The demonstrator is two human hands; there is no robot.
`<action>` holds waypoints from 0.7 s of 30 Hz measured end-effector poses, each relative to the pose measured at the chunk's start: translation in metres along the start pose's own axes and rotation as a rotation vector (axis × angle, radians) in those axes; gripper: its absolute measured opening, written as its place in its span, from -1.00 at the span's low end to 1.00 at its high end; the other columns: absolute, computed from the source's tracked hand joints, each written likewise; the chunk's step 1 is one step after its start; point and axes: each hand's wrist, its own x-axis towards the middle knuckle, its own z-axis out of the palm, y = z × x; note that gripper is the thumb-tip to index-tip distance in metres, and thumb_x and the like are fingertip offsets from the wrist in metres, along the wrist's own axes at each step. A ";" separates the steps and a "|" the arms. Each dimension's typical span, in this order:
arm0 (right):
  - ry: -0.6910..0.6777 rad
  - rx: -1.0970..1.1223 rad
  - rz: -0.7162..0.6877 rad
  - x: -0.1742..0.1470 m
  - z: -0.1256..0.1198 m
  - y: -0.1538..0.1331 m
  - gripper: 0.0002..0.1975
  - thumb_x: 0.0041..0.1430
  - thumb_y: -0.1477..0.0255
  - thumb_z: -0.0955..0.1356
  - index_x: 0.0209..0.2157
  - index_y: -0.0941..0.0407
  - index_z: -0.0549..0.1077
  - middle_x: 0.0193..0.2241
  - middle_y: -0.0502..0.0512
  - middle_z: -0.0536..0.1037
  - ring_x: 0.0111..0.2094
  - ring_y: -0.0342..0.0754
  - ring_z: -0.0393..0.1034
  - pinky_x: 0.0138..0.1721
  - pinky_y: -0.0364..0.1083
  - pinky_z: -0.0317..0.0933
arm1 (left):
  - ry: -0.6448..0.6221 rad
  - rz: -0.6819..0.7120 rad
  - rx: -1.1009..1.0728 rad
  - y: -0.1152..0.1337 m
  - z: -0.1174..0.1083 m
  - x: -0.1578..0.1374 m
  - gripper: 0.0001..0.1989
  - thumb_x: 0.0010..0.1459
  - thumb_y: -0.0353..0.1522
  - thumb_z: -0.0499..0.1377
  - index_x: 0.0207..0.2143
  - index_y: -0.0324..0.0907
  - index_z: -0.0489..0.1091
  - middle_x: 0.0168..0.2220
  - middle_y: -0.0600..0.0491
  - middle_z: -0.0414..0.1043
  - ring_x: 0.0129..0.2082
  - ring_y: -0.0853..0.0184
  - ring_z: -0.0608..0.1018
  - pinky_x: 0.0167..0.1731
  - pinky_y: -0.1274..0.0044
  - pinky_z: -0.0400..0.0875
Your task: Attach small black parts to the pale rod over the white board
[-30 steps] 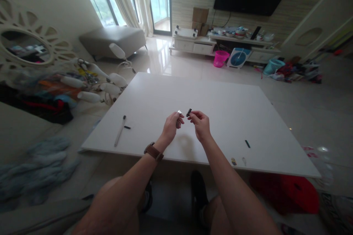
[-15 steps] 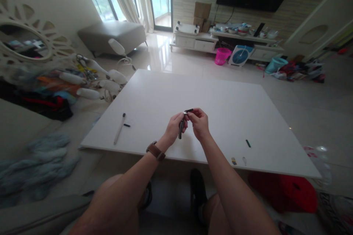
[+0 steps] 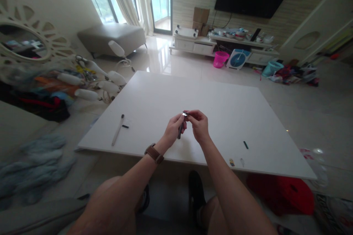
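My left hand [image 3: 174, 126] is closed around a small dark-handled tool [image 3: 179, 132], whose handle slants down out of the grip. A shiny metal head [image 3: 184, 114] tops it; the exact kind is too small to make out. My right hand [image 3: 199, 123] pinches at this head with thumb and forefinger, next to a thin dark piece partly hidden by the fingers. Both hands are above the near middle of the white table [image 3: 212, 99]. To their left lie a long pale stick with a dark tip [image 3: 118, 130] and a short black strip [image 3: 125, 126].
On the table's right are a dark green strip [image 3: 246, 145], a small yellow-and-blue piece [image 3: 231, 162] and a small clear piece [image 3: 242, 162]. A lamp with several white shades [image 3: 109, 86] stands by the left edge. Below the right edge is a red stool-like object [image 3: 284, 194].
The dark piece at the head, sticking out to the right before, now lies closer in and is mostly covered by my right fingers. The view has shifted slightly.
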 end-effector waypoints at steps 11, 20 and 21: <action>0.033 0.127 0.088 0.001 0.007 -0.003 -0.80 -0.04 0.26 0.50 -0.42 0.09 0.56 -0.36 0.07 0.62 -0.28 -0.04 0.50 -0.13 0.00 0.41 | 0.030 0.014 0.047 0.011 0.005 -0.003 -0.58 0.18 -0.01 0.16 -0.43 -0.19 0.29 -0.61 0.17 0.30 -0.71 0.54 0.28 -0.71 0.64 0.08; -0.001 0.178 0.180 0.000 0.005 -0.002 -0.76 -0.04 0.21 0.50 -0.37 0.07 0.60 -0.34 0.08 0.63 -0.31 -0.04 0.48 -0.25 -0.04 0.42 | 0.033 0.036 0.057 0.013 0.005 -0.004 -0.55 0.16 0.02 0.17 -0.43 -0.19 0.31 -0.62 0.17 0.27 -0.71 0.54 0.25 -0.72 0.62 0.04; -0.001 0.183 0.183 0.000 0.005 -0.001 -0.75 -0.04 0.21 0.50 -0.37 0.07 0.60 -0.33 0.09 0.63 -0.32 -0.05 0.47 -0.26 -0.05 0.41 | 0.033 0.036 0.057 0.012 0.005 -0.004 -0.55 0.15 0.02 0.18 -0.43 -0.19 0.32 -0.62 0.18 0.26 -0.71 0.54 0.23 -0.72 0.62 0.03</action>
